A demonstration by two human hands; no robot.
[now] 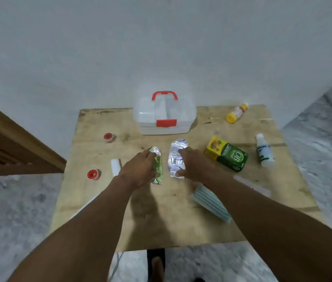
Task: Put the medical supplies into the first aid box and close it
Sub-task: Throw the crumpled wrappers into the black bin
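A clear first aid box point(165, 112) with a red handle and red latch stands closed at the back middle of the wooden table point(181, 220). My left hand point(138, 169) grips a green and silver pill strip point(158, 165) lying on the table. Beside it, my right hand point(193, 165) pinches a silver pill strip point(176, 157) between forefinger and thumb. A green and yellow medicine carton point(227, 153) lies to the right of that strip.
Two small red tape rolls point(109, 137) point(93, 174) and a white roll point(115, 166) lie at the left. A yellow-capped bottle point(236, 113) and a white bottle point(264, 150) lie at the right. A striped mask pack point(212, 202) sits under my right forearm.
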